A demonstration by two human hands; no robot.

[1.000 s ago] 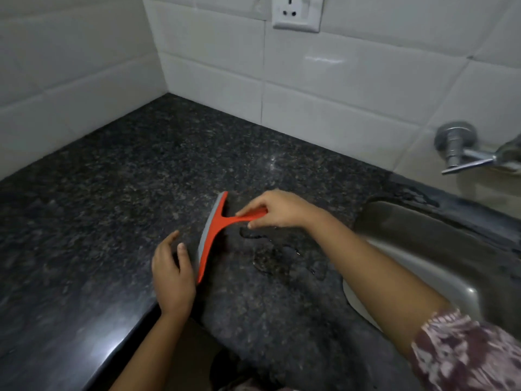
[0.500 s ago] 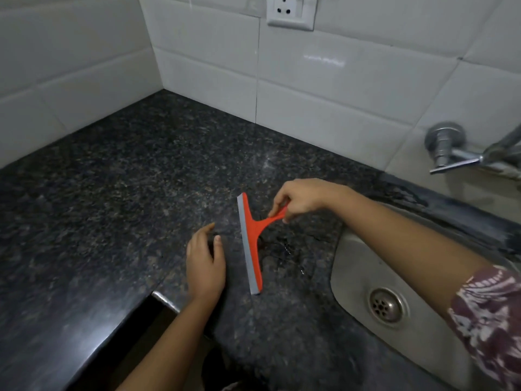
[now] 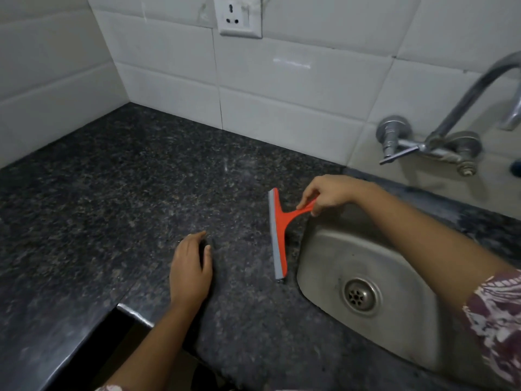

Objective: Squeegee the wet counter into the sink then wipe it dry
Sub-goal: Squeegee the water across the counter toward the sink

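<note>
My right hand [image 3: 328, 193] grips the handle of an orange squeegee [image 3: 277, 234] with a grey rubber blade. The blade rests on the dark speckled granite counter [image 3: 112, 193], right beside the left rim of the steel sink [image 3: 394, 328]. My left hand [image 3: 190, 270] lies flat on the counter to the left of the squeegee, fingers slightly apart, holding nothing. The counter looks dull and faintly streaked; no pooled water shows clearly.
A metal tap [image 3: 439, 136] juts from the white tiled wall [image 3: 282, 94] above the sink. A wall socket [image 3: 239, 18] sits high on the tiles. The counter's front edge steps inward near my left arm [image 3: 132, 311]. The sink drain [image 3: 359, 296] is uncovered.
My right hand has dragged the squeegee rightward across the counter to the sink's rim. My left hand slid right a little, staying flat. The view shifted toward the sink.
</note>
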